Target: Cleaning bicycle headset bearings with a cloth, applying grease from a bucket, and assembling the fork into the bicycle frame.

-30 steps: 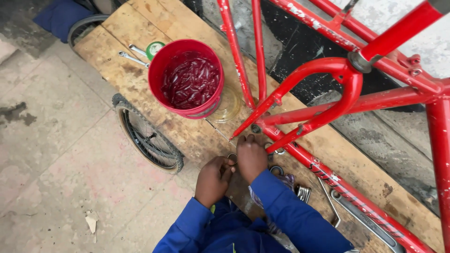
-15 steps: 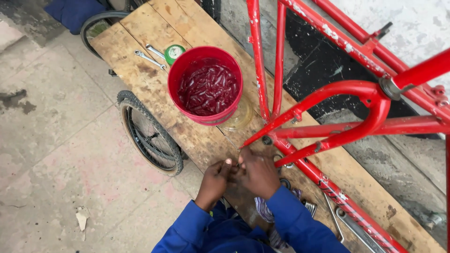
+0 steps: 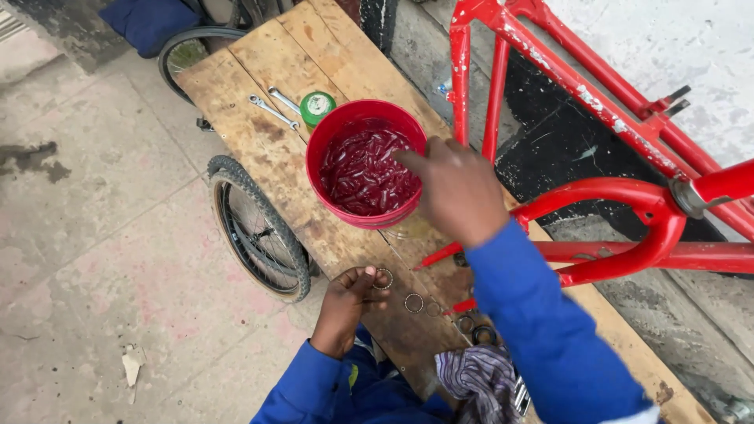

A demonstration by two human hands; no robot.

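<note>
The head view is looking down on a wooden plank bench [image 3: 267, 149]. The left hand [image 3: 351, 302] is pinching a small metal ring [image 3: 383, 277] between its fingertips, low over the bench. The right hand [image 3: 455, 188] is reaching over the rim of a red bucket [image 3: 330, 137] holding dark red grease, its fingers loosely curled and gripping nothing that shows. More rings [image 3: 414, 302] are lying on the wood just beside the left hand. Two wrenches [image 3: 275, 108] and a green tin [image 3: 317, 106] are lying behind the bucket. A red bicycle frame [image 3: 613, 196] is standing to the right, a wheel [image 3: 255, 228] is leaning against the bench, and a striped rag [image 3: 475, 377] is lying near the person's sleeve.
</note>
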